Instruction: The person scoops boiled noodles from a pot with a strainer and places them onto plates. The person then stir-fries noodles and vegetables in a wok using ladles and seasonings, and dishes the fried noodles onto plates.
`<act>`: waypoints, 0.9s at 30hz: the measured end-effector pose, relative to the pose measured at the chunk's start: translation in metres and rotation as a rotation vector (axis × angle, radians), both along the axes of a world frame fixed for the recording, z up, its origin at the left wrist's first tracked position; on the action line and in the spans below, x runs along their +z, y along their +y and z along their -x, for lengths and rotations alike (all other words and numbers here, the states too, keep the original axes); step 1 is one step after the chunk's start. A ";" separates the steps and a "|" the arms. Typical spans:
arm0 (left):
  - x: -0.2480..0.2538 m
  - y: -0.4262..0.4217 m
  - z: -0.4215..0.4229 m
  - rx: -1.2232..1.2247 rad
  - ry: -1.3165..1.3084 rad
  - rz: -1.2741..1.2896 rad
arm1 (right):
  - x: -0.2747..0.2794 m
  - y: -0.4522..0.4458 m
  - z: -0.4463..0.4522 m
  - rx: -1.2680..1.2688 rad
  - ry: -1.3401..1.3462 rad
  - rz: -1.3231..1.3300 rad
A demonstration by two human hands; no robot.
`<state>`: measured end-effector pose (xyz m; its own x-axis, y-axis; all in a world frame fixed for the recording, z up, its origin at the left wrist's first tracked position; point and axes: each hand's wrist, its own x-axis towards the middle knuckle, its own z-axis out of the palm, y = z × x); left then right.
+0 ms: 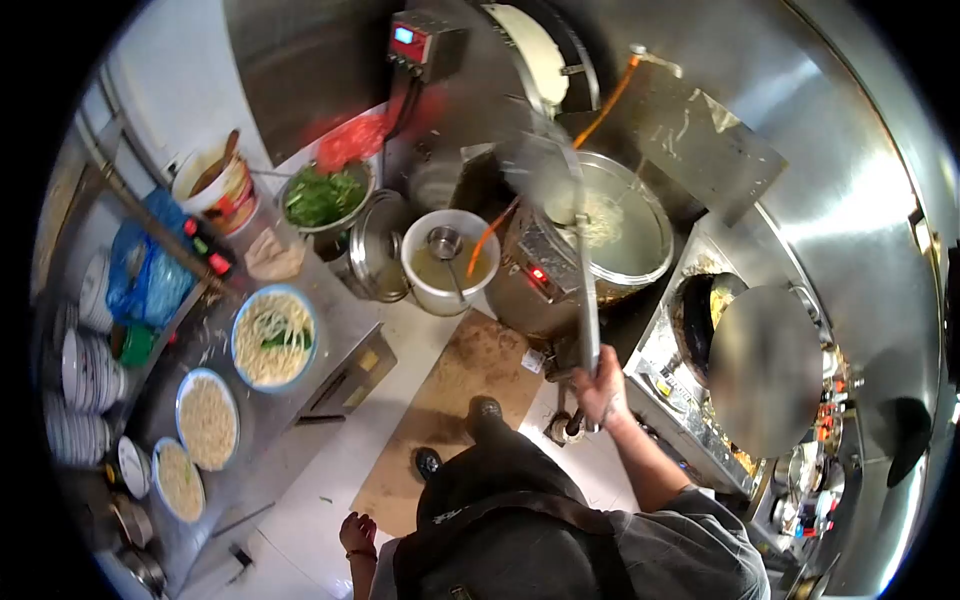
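Observation:
My right hand (603, 388) is wrapped around the lower part of a long-handled strainer (587, 290). Its metal handle runs up toward the far side, and the round head is smeared by motion near the rim of a large cooking pot (668, 255). Pale noodles (603, 222) show in that pot's cloudy liquid. Low at my side hangs my left hand (358, 532), its fingers loosely bent and apart, with nothing visible in them. It is nearest the floor and the counter's front.
On the left counter (345, 350) stand several blue-rimmed bowls of noodles (208, 420). A white bucket (412, 262) holds broth and a ladle (447, 245); beside it is a pot of greens (325, 197). Stacked bowls (88, 370) line the far left. At right, a wok (690, 315) sits on the stove.

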<state>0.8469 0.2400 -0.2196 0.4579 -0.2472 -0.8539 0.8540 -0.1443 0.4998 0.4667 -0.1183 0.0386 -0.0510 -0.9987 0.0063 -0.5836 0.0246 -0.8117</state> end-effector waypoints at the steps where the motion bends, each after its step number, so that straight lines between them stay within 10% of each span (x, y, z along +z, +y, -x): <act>1: 0.002 -0.015 -0.003 -0.022 -0.003 0.007 | -0.001 -0.017 0.019 -0.028 0.253 0.160; 7: -0.012 -0.077 0.003 -0.152 0.040 0.085 | -0.111 -0.247 0.122 -0.532 -0.312 -0.410; 13: -0.005 -0.176 0.055 -0.247 -0.041 -0.163 | -0.115 -0.357 0.077 -0.546 -1.940 -0.657; 18: 0.080 -0.307 0.112 -0.898 -0.242 -0.079 | -0.138 -0.379 0.156 -0.408 -2.981 -0.709; 21: 0.098 -0.342 0.123 -1.007 -0.353 -0.020 | -0.131 -0.367 0.178 -0.419 -2.796 -0.576; 24: 0.099 -0.357 0.122 -0.996 -0.319 -0.055 | -0.168 -0.380 0.180 -0.280 -1.814 -0.685; 27: 0.079 -0.343 0.113 -1.032 -0.264 -0.210 | -0.176 -0.379 0.185 -0.240 -1.633 -0.788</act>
<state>0.7338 -0.1026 -0.1406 0.2885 -0.4792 -0.8289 0.1407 -0.8352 0.5317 0.2815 -0.4972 -0.1378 0.3507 -0.7154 -0.6044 0.7627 0.5927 -0.2590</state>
